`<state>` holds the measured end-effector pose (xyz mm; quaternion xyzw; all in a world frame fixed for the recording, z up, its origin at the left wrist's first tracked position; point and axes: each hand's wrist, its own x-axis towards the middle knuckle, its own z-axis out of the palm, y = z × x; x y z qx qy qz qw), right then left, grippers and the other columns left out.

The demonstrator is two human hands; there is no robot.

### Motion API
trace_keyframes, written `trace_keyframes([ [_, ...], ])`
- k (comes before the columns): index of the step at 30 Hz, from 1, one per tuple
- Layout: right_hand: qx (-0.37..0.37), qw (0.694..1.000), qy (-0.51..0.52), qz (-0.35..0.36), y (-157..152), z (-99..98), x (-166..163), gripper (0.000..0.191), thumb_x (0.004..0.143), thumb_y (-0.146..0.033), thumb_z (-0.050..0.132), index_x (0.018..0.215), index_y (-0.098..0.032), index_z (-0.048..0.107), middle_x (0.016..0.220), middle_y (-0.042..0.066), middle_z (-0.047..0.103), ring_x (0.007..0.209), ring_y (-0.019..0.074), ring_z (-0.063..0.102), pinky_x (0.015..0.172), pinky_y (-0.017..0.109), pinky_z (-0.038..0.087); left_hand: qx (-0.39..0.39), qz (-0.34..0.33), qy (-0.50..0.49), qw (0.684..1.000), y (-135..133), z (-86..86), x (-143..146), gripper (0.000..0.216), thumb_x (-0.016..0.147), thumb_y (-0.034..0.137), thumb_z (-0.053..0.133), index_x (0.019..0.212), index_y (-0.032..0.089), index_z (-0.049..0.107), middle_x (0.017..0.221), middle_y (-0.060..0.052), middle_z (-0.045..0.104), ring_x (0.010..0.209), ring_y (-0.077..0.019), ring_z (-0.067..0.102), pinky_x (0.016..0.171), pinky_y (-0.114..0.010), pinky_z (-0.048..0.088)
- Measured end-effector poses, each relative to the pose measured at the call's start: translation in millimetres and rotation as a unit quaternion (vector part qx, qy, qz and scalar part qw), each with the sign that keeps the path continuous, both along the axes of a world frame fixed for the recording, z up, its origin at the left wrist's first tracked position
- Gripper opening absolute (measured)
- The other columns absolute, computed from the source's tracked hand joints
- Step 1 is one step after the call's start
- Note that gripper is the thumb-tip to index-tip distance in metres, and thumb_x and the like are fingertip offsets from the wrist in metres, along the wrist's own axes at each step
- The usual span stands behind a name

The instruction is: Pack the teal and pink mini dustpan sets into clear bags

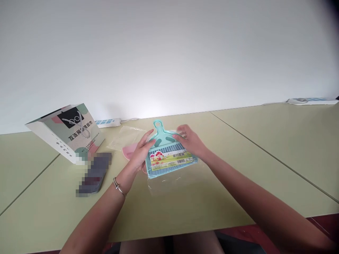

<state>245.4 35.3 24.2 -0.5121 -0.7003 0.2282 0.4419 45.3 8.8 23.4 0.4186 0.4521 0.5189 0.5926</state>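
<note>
Just above the table, a teal dustpan and brush set (161, 143) with blue bristles and a printed label card is tilted towards me, in clear plastic wrapping. My left hand (140, 153) grips its left edge, thumb on the front. At the upper right edge, my right hand (189, 139) is closed with bent fingers, its thumb against the dustpan; whether it pinches the wrapping as well is unclear. A pink item (128, 151) lies behind my left hand, mostly hidden. Loose clear plastic film (169, 183) hangs below the set.
A clear plastic bag (124, 135) lies behind the pink item. On the left stand a paper shopping bag (82, 130) with rope handles and, nearer, a dark phone-like object (96, 173), partly blurred. Power strips (108, 122) lie along the white wall (169, 60).
</note>
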Motion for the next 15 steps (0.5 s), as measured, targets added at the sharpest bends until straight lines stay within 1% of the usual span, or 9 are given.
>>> trace_keyframes([
  [2,0.140,0.988,0.043,-0.058,-18,-6.6,-9,0.021,0.082,-0.038,0.054,0.096,-0.023,0.053,0.101,0.010,0.060,0.100,0.0248,0.055,0.084,0.042,0.044,0.013,0.065,-0.034,0.997,0,-6.4,-11,0.051,0.065,0.034,0.074,0.113,0.025,0.058,0.080,0.000,0.065,0.064,-0.0149,0.065,0.061,-0.027,0.051],
  [3,0.178,0.980,0.064,-0.064,-26,-11.1,-12,0.018,0.083,-0.037,0.054,0.094,-0.023,0.053,0.099,0.010,0.059,0.101,0.0248,0.055,0.086,0.043,0.044,0.021,0.106,-0.045,0.993,1,-10.1,-17,0.046,0.064,0.034,0.074,0.107,0.023,0.059,0.079,0.000,0.064,0.065,-0.0142,0.064,0.062,-0.026,0.051],
  [4,0.176,0.980,0.082,-0.045,-34,-16.2,-15,0.016,0.084,-0.037,0.053,0.091,-0.023,0.052,0.095,0.009,0.059,0.097,0.0238,0.056,0.084,0.042,0.045,0.028,0.144,-0.051,0.988,1,-13.8,-21,0.042,0.064,0.035,0.074,0.102,0.022,0.058,0.079,0.001,0.063,0.066,-0.0137,0.064,0.063,-0.027,0.051],
  [6,0.073,0.988,0.134,0.034,-44,-27.7,-23,0.016,0.084,-0.039,0.053,0.088,-0.023,0.051,0.087,0.005,0.060,0.086,0.0198,0.059,0.078,0.038,0.048,0.040,0.203,-0.050,0.977,2,-20.0,-27,0.039,0.065,0.036,0.073,0.096,0.022,0.054,0.079,0.002,0.062,0.067,-0.0130,0.064,0.065,-0.028,0.052],
  [8,-0.056,0.967,0.234,0.083,-46,-37.9,-32,0.023,0.081,-0.043,0.057,0.089,-0.024,0.049,0.081,0.001,0.061,0.079,0.0166,0.061,0.075,0.036,0.051,0.047,0.239,-0.049,0.969,1,-23.0,-26,0.036,0.065,0.038,0.073,0.090,0.022,0.051,0.077,0.003,0.060,0.067,-0.0123,0.063,0.066,-0.028,0.052],
  [9,-0.104,0.946,0.293,0.087,-46,-41.4,-37,0.028,0.078,-0.045,0.061,0.091,-0.024,0.048,0.079,-0.001,0.061,0.077,0.0157,0.062,0.076,0.036,0.052,0.050,0.251,-0.056,0.965,0,-23.3,-24,0.035,0.065,0.038,0.073,0.086,0.021,0.050,0.075,0.004,0.059,0.067,-0.0117,0.063,0.067,-0.027,0.051],
  [11,-0.158,0.898,0.404,0.072,-43,-45.0,-45,0.038,0.069,-0.045,0.071,0.090,-0.024,0.047,0.077,-0.004,0.062,0.074,0.0145,0.064,0.077,0.036,0.053,0.057,0.256,-0.078,0.962,-6,-21.8,-19,0.033,0.065,0.038,0.073,0.078,0.020,0.048,0.070,0.006,0.057,0.065,-0.0100,0.061,0.066,-0.025,0.050],
  [13,-0.197,0.851,0.484,0.054,-42,-44.9,-51,0.046,0.060,-0.041,0.078,0.087,-0.024,0.045,0.078,-0.005,0.064,0.072,0.0140,0.065,0.074,0.035,0.054,0.063,0.219,-0.083,0.970,-14,-19.2,-12,0.032,0.067,0.042,0.071,0.072,0.019,0.049,0.065,0.006,0.055,0.061,-0.0090,0.059,0.062,-0.022,0.049],
  [15,-0.233,0.811,0.534,0.046,-42,-43.7,-53,0.051,0.054,-0.038,0.082,0.083,-0.024,0.043,0.077,-0.005,0.067,0.071,0.0151,0.066,0.069,0.033,0.055,0.070,0.164,-0.050,0.983,-21,-16.7,-7,0.034,0.070,0.047,0.068,0.067,0.017,0.052,0.062,0.004,0.056,0.058,-0.0096,0.057,0.058,-0.022,0.048],
])
